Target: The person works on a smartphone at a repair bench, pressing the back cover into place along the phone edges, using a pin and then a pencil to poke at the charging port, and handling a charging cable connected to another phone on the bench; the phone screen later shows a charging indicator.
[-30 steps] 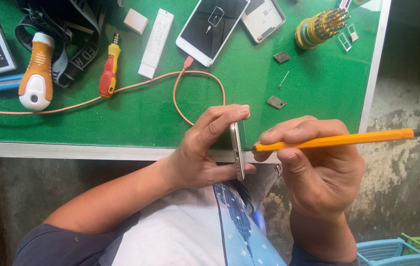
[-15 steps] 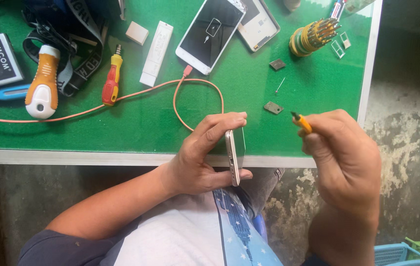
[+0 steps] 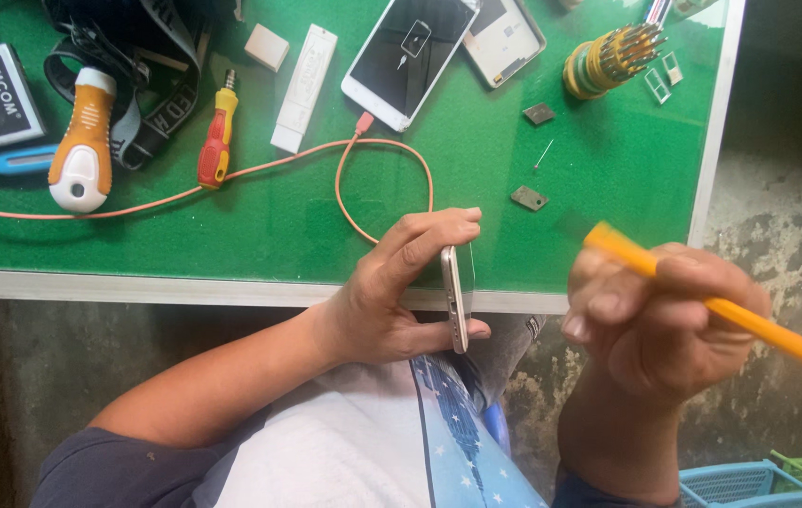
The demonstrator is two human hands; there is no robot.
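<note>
Head view: two hands at the near edge of a green surface [image 3: 231, 235], one with a phone, one with a tool.

Left hand [image 3: 391, 301] is closed around a slim smartphone [image 3: 455, 299] held edge-on over the surface's front rim. Right hand [image 3: 664, 325], well apart to the right, is fisted around an orange-handled tool [image 3: 758, 325] angled down to the right. Behind them an orange cable [image 3: 391, 188] loops to a white smartphone [image 3: 410, 56].

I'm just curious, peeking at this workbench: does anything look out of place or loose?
Yes: small loose parts and a thin pin lie scattered on the green mat, and a phone back cover lies apart beside the white phone.
</note>
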